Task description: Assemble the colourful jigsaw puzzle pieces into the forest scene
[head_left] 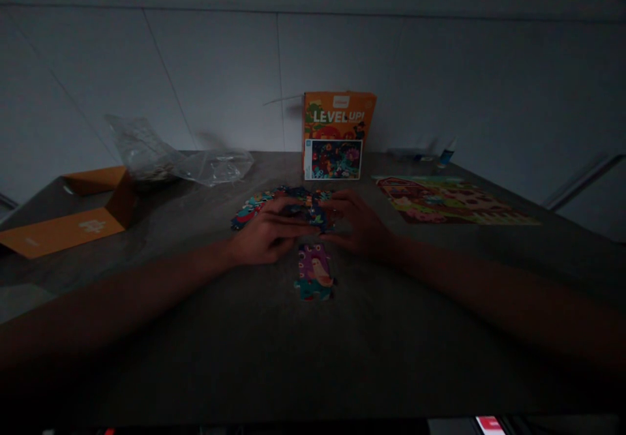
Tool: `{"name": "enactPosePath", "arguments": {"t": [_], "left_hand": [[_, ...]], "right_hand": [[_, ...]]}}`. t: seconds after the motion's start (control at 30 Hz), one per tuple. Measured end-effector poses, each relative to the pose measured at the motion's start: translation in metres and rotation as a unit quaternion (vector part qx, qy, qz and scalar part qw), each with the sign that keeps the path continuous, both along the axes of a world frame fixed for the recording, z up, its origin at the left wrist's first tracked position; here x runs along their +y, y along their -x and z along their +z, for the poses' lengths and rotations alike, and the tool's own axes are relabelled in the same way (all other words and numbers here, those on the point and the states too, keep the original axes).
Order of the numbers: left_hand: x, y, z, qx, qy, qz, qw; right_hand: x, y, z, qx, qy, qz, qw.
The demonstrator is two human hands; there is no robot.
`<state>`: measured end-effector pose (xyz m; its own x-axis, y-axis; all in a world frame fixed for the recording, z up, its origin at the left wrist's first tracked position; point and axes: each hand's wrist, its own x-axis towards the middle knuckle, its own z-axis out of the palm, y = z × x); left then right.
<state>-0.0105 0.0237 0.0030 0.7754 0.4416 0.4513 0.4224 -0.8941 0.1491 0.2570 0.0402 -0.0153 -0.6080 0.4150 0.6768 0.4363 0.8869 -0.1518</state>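
In the head view, a loose pile of colourful jigsaw pieces (pixel 254 205) lies on the grey table, partly covered by my hands. My left hand (pixel 267 231) reaches over the near left side of it, fingers stretched out and apart. Opposite, my right hand (pixel 362 226) has its fingers spread at the pile's right side. Dark blue pieces (pixel 317 216) show between the fingertips of both hands; dim light hides exact contact. Just nearer to me lies a small joined section of puzzle (pixel 315 272), purple and teal with a pale figure.
An orange puzzle box (pixel 340 110) stands at the back, a picture card (pixel 333 160) leaning on it. To the left are an open orange box tray (pixel 63 231) and clear plastic bags (pixel 215 166). A farm-scene puzzle (pixel 454 201) and a small bottle (pixel 447 153) are right.
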Motion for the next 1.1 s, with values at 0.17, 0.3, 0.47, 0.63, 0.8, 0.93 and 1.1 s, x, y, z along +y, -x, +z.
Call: {"name": "enactPosePath", "arguments": {"t": [0.17,0.3,0.47,0.63,0.8,0.93,1.1], "left_hand": [[0.001,0.004,0.001,-0.107,-0.013,0.056,0.993],[0.006,0.006,-0.003,-0.208,0.007,0.200,0.957],[0.007,0.006,-0.002,-0.225,0.056,0.275,0.933],[0.006,0.005,-0.001,-0.207,0.048,0.296,0.931],[0.013,0.005,-0.005,-0.212,0.037,0.342,0.915],[0.022,0.011,-0.009,-0.250,0.019,0.376,0.892],[0.030,0.016,-0.014,-0.175,0.024,0.429,0.886]], "right_hand": [[-0.002,-0.001,0.000,0.006,-0.011,0.025,1.000],[0.001,-0.001,-0.005,-0.024,0.008,0.022,0.999],[0.010,-0.001,-0.008,-0.030,0.056,-0.063,0.996],[0.015,-0.001,-0.010,-0.057,0.092,-0.087,0.990],[0.015,0.001,-0.008,-0.114,0.100,-0.079,0.985],[0.013,0.002,-0.004,-0.130,0.110,-0.072,0.983],[0.011,0.003,-0.002,-0.119,0.115,-0.072,0.984]]}}
